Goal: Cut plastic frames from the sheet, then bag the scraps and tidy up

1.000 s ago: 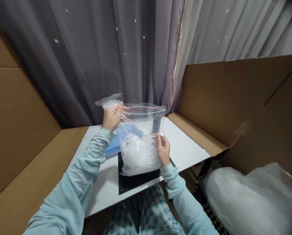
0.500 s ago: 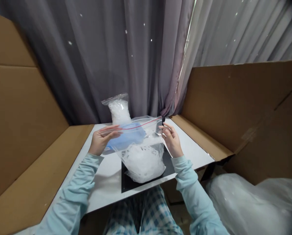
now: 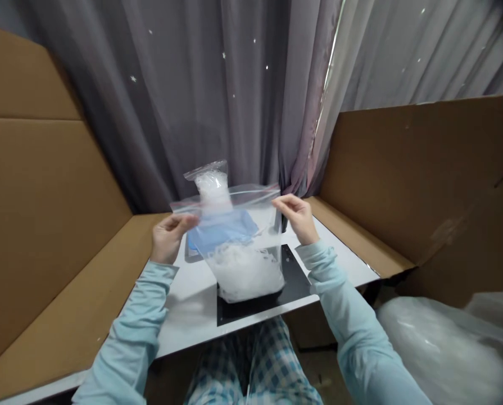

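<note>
A clear zip-lock bag [image 3: 247,278] holds a mass of small white translucent pieces, too fine to make out singly. My left hand [image 3: 169,233] pinches the bag's upper left corner. At the upper right corner, my right hand [image 3: 297,215] is also closed on the plastic. Between both hands the top of the bag is stretched wide, slightly blurred, with a red line along its seal. Its filled bottom hangs over a black mat [image 3: 295,281] near the table's front edge; whether it touches the mat I cannot tell.
Behind stands another filled zip bag [image 3: 214,188]. A blue tray-like object [image 3: 234,225] lies in front of it, partly seen through the plastic. Cardboard walls [image 3: 32,225] flank the white table [image 3: 187,320]. A large translucent plastic sack [image 3: 436,343] sits low at right.
The bag has been raised a little and its top pulled taut. My right hand has gone from loose fingers beside the edge to a pinch on the upper right corner.
</note>
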